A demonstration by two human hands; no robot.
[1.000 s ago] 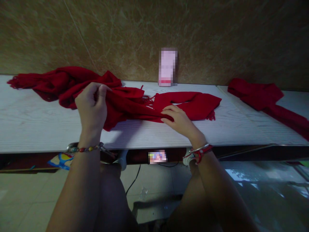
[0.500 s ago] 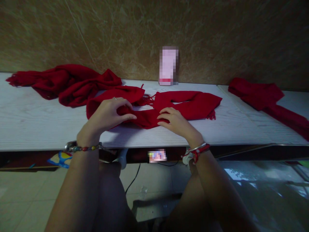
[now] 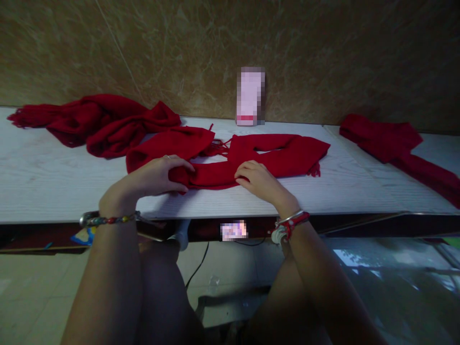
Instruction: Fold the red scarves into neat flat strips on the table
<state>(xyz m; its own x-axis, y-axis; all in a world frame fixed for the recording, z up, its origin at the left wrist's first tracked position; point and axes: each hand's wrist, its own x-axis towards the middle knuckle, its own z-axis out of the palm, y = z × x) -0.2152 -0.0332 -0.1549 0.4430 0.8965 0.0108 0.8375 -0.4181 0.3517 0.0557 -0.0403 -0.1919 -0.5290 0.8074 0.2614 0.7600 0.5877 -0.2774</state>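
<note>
A red scarf (image 3: 212, 176) with fringed ends lies in a loop on the white wood-grain tabletop. My left hand (image 3: 158, 176) rests on the near left part of the loop, its thumb and fingers apart across the cloth. At the near edge, right of the middle, my right hand (image 3: 257, 179) has thumb and fingertips drawn together on the scarf. Part of the cloth under both hands is hidden.
A crumpled red cloth (image 3: 111, 122) with a fringe lies at the back left. Another folded red cloth (image 3: 384, 141) is on the right. A blurred pink object (image 3: 250, 96) leans against the marbled wall (image 3: 305, 57). Below the tabletop's front edge is a dark open shelf.
My left hand has shifted left and toward me along the scarf, and the near strip lies straighter. My right hand has hardly moved, its fingers now closer together.
</note>
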